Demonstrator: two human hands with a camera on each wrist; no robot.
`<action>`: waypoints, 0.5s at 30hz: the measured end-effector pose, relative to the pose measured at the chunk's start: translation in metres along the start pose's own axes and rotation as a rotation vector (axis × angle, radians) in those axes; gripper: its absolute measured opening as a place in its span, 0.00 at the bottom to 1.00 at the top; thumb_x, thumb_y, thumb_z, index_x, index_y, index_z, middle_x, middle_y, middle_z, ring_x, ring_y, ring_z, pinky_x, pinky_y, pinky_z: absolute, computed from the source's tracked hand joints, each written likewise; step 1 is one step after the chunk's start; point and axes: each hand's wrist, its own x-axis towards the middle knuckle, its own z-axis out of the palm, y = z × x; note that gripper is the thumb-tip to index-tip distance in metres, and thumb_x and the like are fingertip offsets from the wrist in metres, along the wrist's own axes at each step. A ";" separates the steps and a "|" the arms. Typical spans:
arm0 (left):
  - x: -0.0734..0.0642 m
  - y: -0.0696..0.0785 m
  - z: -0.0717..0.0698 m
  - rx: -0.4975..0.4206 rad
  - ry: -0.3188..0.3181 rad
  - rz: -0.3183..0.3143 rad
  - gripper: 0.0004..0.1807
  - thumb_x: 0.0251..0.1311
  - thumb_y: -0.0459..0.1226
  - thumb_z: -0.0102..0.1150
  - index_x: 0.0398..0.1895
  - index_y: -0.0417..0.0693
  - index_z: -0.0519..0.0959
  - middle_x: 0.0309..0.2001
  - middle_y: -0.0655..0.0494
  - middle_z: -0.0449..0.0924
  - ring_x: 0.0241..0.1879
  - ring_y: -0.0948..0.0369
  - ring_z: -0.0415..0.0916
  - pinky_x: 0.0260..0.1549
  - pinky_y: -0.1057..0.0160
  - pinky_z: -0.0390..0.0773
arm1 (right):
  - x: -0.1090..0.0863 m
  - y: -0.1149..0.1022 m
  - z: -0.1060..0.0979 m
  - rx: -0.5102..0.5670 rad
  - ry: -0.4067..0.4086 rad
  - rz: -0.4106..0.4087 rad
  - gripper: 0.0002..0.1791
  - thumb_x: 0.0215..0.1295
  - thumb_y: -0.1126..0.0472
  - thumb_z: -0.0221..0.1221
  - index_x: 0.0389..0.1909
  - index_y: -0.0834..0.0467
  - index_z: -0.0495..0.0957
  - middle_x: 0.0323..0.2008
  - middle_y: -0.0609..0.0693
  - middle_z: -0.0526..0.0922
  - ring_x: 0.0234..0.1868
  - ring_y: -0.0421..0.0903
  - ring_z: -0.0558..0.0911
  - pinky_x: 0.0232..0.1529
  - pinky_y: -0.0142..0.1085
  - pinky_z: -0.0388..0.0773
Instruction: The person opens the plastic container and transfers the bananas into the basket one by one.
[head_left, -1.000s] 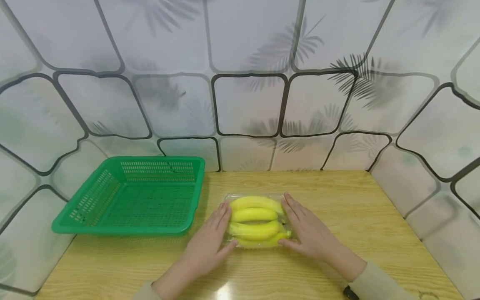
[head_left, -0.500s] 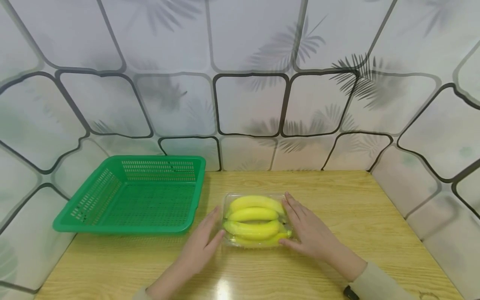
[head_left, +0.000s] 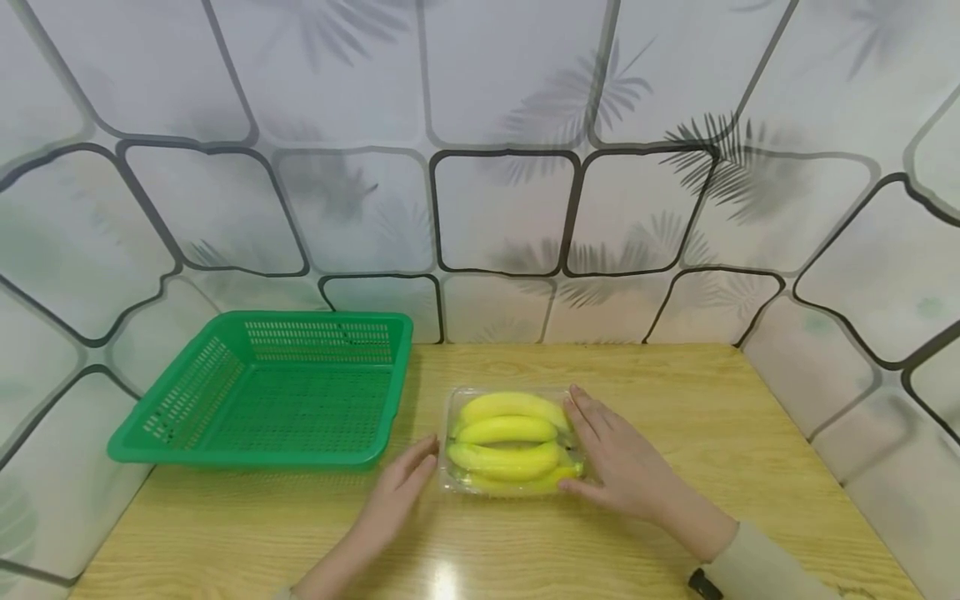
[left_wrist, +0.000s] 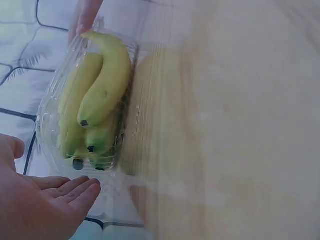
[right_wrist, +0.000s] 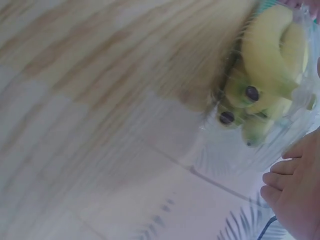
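A clear plastic clamshell box (head_left: 453, 483) lies on the table in the head view, with several yellow bananas (head_left: 506, 429) inside. My left hand (head_left: 393, 492) is off its left side, a small gap from the box, fingers extended. In the left wrist view that hand (left_wrist: 55, 200) shows its palm and straight fingers below the box's end. My right hand (head_left: 618, 462) rests along the box's right side, fingers straight and fingertips at the lid's edge. In the right wrist view its fingers (right_wrist: 277, 182) lie beside the box; dark banana ends show through the plastic.
A green plastic basket (head_left: 300, 458) with slotted walls stands at the back left of the wooden table (head_left: 675, 383), its inside bare. Patterned wall covering (head_left: 495, 217) rises behind and at both sides.
My left hand has let go of the box's left side and drawn back left and toward me. The right hand and the box stay in place.
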 end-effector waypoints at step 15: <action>-0.001 -0.006 0.004 -0.302 -0.005 -0.105 0.26 0.82 0.35 0.40 0.69 0.17 0.67 0.67 0.21 0.73 0.63 0.34 0.79 0.66 0.48 0.83 | 0.025 -0.025 -0.017 0.003 0.054 -0.066 0.50 0.72 0.34 0.61 0.79 0.67 0.63 0.80 0.63 0.65 0.79 0.60 0.69 0.81 0.53 0.66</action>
